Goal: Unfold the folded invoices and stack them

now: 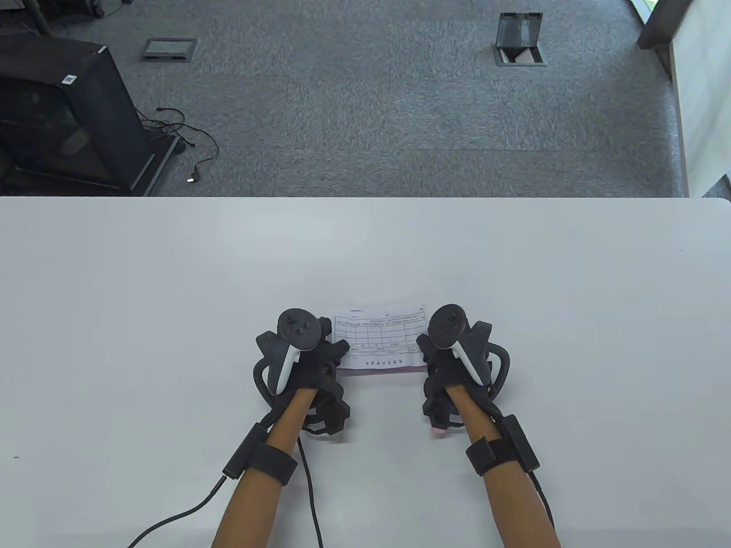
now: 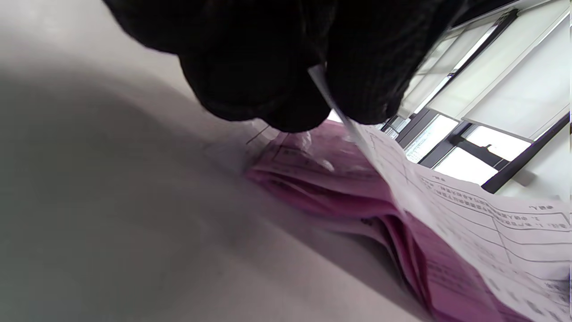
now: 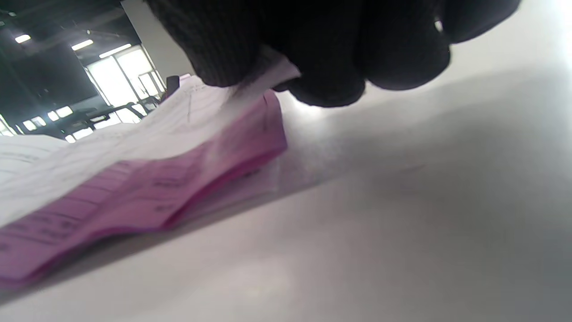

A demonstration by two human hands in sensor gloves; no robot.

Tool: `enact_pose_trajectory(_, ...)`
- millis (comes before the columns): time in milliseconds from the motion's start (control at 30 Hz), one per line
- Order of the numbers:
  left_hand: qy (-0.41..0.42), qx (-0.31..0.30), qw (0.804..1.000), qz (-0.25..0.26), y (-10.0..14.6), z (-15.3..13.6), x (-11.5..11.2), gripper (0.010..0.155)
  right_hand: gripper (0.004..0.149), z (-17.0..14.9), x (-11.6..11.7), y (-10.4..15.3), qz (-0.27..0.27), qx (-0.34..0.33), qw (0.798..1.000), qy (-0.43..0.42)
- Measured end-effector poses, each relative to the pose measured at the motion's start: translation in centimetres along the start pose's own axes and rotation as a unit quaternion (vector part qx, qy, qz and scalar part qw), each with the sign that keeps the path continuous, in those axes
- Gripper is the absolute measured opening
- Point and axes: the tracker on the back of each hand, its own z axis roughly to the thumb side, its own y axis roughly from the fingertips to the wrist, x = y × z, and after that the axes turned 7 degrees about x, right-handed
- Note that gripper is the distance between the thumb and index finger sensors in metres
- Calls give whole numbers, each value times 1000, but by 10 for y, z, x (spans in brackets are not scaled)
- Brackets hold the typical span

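Note:
A white printed invoice lies on top of pink sheets on the white table, between my two hands. My left hand pinches the white invoice's left edge and lifts it off the pink sheets. My right hand pinches the invoice's right edge above the pink sheets. The white sheet bows up between the hands. The fingertips are hidden under the trackers in the table view.
The table's far edge runs across the middle of the table view, with grey carpet beyond. A black cabinet and cables stand on the floor at far left. Glove cables trail toward the near edge.

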Motion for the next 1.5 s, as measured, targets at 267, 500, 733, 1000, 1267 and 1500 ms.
enact_pose_trajectory(267,-43,21,999,18,-9,0,-10,70,36,10,11,-8,4,20,998,56)
enact_pose_trajectory(500,-110,54,992,29,-12,6,-11,78,36,18,14,-9,-3,32,994,101)
enact_pose_trajectory(733,-170,68,982,40,-13,4,-7,83,45,14,13,-10,-4,45,993,111)
enact_pose_trajectory(1000,-135,51,989,39,-8,0,-6,83,53,1,11,-8,28,40,998,38)
enact_pose_trajectory(1267,-41,-18,997,56,14,-17,8,80,59,-20,-9,15,24,-3,998,-53)
enact_pose_trajectory(1500,-64,-121,982,131,55,-36,30,79,59,-45,-39,62,-130,-167,977,-19)
